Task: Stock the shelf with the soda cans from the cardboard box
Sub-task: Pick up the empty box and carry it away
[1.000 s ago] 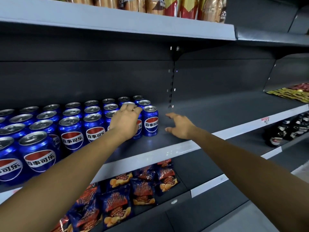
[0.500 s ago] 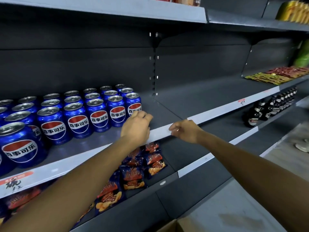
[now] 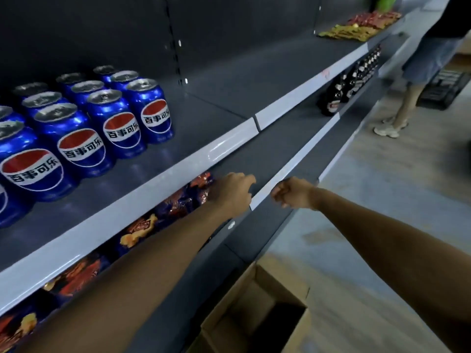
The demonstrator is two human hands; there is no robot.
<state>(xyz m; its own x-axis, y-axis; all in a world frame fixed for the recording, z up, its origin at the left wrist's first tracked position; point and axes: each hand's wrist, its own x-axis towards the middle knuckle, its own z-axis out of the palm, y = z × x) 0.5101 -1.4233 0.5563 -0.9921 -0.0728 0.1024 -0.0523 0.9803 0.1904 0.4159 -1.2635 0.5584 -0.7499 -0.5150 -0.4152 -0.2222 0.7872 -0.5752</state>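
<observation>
Several blue soda cans [image 3: 107, 123] stand in rows on the left part of the grey shelf [image 3: 204, 149]. The shelf to their right is bare. An opened cardboard box [image 3: 254, 309] sits on the floor at the bottom, its inside dark. My left hand [image 3: 233, 191] hangs below the shelf's front edge, in front of the snack bags, fingers loosely bent and holding nothing. My right hand [image 3: 293, 192] is beside it, in front of the lower shelf's edge strip, fingers curled with nothing in them.
Blue and orange snack bags [image 3: 163, 215] fill the lower shelf on the left. Dark bottles [image 3: 351, 80] line that lower level farther right. Packets [image 3: 356, 29] lie on the far shelf. Another person's legs [image 3: 407, 98] and a black crate [image 3: 443, 90] are down the aisle.
Both hands have come away from the cans and dropped below the shelf edge. The view has tilted down, bringing the cardboard box into sight.
</observation>
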